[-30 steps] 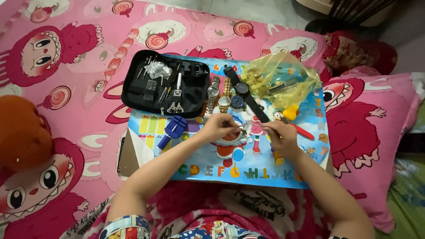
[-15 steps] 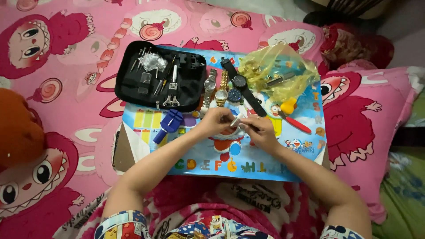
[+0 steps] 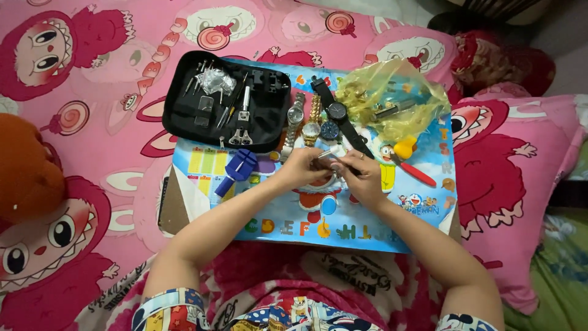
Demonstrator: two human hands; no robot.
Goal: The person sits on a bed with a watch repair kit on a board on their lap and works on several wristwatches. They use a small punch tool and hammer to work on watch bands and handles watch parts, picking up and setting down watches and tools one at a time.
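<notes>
Pink bedsheet [image 3: 110, 73] under everything; blue mat [image 3: 367, 227] on it. Black tool case [image 3: 208, 110] open at mat's top left, yellow bag [image 3: 392, 104] top right, watches [image 3: 312, 119] between. Your left hand [image 3: 300, 168] and right hand [image 3: 361, 175] meet mid-mat, fingers pinched together on a small silver piece [image 3: 324, 154].

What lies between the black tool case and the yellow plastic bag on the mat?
In the head view, a row of wristwatches lies between the black tool case and the yellow bag, just beyond both hands.
</notes>
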